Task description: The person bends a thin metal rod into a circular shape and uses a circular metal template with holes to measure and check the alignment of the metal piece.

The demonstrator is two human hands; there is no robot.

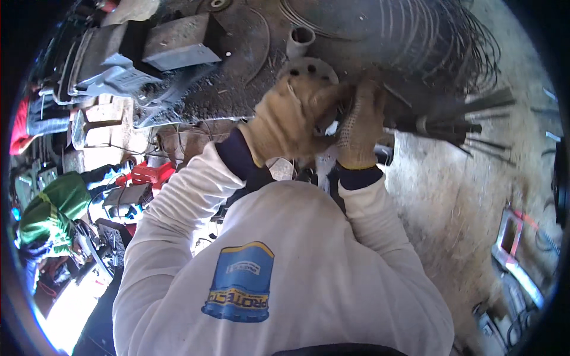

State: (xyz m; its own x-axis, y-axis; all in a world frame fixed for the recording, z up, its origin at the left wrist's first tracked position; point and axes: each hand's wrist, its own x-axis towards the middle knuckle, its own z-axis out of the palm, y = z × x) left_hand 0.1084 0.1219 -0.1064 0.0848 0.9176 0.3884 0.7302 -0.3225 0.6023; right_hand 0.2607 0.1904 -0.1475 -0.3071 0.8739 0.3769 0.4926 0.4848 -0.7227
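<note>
Both my hands wear tan work gloves and meet at the near edge of a dark, dirty workbench [237, 98]. My left hand [288, 118] curls its fingers toward the right one; what lies in its grip is hidden. Close beside it, my right hand [361, 121] is closed, its fingertips blurred and whatever they hold out of sight. Just beyond the left glove lies a round metal flange [323, 68] with holes. Behind that stands a short pipe [301, 38]. A bundle of thin metal rods [457, 124] sticks out to the right of my right hand.
A heavy vise [116, 74] sits at the bench's left, beside a metal block [184, 44]. Coiled wire [439, 35] spreads over the far right. A person in green [56, 204] is at the left, near a red tool [151, 173]. A metal-framed tool [510, 249] lies on the right-hand floor.
</note>
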